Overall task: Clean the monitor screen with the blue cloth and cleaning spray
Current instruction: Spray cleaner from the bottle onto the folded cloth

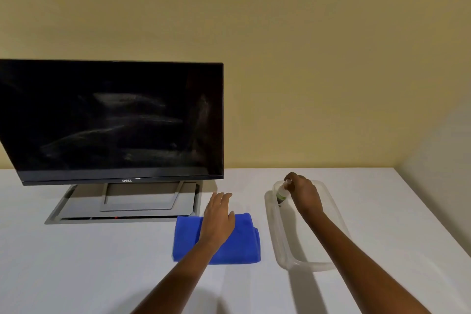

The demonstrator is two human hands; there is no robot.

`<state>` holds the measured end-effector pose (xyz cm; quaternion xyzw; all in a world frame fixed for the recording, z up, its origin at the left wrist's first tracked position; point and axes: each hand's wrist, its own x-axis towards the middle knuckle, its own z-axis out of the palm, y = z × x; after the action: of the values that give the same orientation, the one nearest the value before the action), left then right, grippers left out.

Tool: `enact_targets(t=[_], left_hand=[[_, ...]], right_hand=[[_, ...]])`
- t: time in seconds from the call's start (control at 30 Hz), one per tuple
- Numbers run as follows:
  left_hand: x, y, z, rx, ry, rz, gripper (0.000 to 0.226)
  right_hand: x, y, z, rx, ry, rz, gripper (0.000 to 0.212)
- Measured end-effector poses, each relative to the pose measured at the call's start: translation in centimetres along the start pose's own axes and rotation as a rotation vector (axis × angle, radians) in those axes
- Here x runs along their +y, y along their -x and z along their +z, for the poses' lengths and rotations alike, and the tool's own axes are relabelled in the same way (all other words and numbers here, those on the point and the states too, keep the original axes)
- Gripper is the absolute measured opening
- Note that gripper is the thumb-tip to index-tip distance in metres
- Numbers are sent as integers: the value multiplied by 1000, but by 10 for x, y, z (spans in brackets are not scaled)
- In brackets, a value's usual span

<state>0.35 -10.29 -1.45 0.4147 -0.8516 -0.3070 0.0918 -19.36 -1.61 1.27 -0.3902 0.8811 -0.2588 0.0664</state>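
Note:
A black monitor [112,120] with a smeared, streaky screen stands at the left on a grey stand. In front of it to the right lies a folded blue cloth [242,242] on the white table. My left hand [219,216] rests flat on the cloth with fingers spread. To the right, a small spray bottle [282,192] with a green label sits at the far end of a clear plastic container [283,245]. My right hand [302,192] is closed around the bottle's top inside the container.
The white table [102,262] runs up to a yellow wall behind. The monitor's grey base [76,209] sits on a recessed grey panel. The table's right edge slants down at the far right, beside a pale side wall.

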Motion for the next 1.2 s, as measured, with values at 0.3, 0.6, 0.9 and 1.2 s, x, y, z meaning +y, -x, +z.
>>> enact_targets(t=[0.3, 0.6, 0.9, 1.2], left_hand=[[41, -4, 9, -7, 191, 142, 41], [71, 2, 15, -160, 431, 130, 66], [55, 30, 8, -232, 707, 20, 19], [30, 65, 6, -501, 722, -64, 14]], right_hand=[[-4, 18, -64, 118, -212, -81, 12], [-42, 41, -107, -66, -433, -209, 6], [-70, 56, -64, 29, -522, -233, 23], [-69, 87, 23, -155, -658, 102, 71]])
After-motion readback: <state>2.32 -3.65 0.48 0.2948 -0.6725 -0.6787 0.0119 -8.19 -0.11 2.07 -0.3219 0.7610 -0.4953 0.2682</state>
